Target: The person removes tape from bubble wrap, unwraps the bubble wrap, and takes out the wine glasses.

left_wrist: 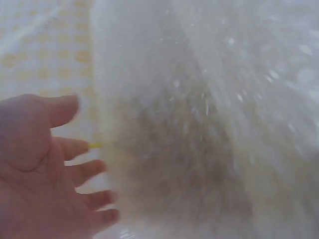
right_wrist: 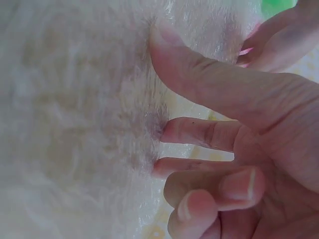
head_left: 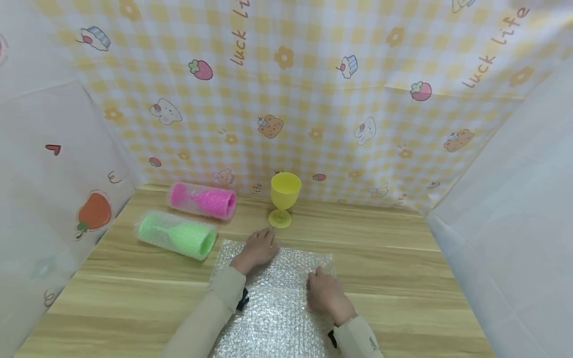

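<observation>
A sheet of clear bubble wrap lies on the wooden table in front of me. At its far edge my left hand rests with fingers spread and fairly straight, and in the left wrist view nothing is held. Near the right edge, my right hand touches the sheet. The right wrist view shows its thumb and two extended fingers pressing the bubble wrap, thumb apart from them, the other two fingers curled in. Just beyond the left fingertips a yellow goblet stands upright.
Two goblets wrapped in bubble wrap lie on their sides at the left: a pink goblet behind and a green goblet in front. A checked cloth hangs behind the wooden table, with white sheets at both sides.
</observation>
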The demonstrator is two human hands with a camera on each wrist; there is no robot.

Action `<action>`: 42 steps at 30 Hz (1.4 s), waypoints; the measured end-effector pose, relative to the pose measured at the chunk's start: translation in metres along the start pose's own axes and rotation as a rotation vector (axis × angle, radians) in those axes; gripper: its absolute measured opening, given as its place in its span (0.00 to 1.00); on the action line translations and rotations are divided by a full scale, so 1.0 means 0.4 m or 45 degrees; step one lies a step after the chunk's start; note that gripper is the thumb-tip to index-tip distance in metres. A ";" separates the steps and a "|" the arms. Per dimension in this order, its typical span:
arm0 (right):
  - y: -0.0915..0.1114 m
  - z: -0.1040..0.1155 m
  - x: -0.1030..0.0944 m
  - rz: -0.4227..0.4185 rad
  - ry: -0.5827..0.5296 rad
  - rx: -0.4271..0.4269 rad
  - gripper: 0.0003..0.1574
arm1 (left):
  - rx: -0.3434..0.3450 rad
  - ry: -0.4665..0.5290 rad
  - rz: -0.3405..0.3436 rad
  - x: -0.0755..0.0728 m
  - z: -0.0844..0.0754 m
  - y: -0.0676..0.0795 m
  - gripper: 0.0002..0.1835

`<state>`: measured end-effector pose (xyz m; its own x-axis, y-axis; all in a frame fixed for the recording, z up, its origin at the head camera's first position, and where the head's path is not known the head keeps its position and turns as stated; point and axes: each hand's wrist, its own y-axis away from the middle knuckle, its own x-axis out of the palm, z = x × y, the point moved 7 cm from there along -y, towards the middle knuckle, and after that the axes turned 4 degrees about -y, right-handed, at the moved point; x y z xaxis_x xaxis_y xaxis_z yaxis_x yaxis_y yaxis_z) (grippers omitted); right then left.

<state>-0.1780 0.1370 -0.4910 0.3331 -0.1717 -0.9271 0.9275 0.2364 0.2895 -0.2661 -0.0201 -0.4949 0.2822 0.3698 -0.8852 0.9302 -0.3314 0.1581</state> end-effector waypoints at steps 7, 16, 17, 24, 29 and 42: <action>0.011 -0.036 -0.003 0.021 -0.182 -0.144 0.32 | 0.199 -0.093 0.070 -0.046 -0.039 0.177 0.31; 0.033 -0.180 -0.057 -0.136 -1.035 -0.153 0.34 | 0.398 -0.142 0.245 0.008 -0.026 0.457 0.27; 0.040 -0.201 -0.062 -0.195 -1.106 -0.099 0.32 | 0.403 -0.137 0.243 0.020 -0.017 0.475 0.28; 0.078 -0.253 -0.017 -0.078 -1.472 0.040 0.31 | 0.518 -0.280 0.076 0.091 0.023 0.537 0.32; 0.083 -0.230 0.028 0.117 -1.602 -0.036 0.32 | 0.562 -0.366 -0.055 0.102 0.054 0.543 0.30; 0.156 -0.277 0.060 0.065 -1.601 0.216 0.15 | 0.315 -0.158 0.149 0.062 0.046 0.488 0.28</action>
<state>-0.1307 0.2537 -0.5216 0.2131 -0.9740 -0.0766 0.8880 0.1604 0.4309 -0.0819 -0.0917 -0.4941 0.3389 0.2126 -0.9165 0.8034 -0.5723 0.1643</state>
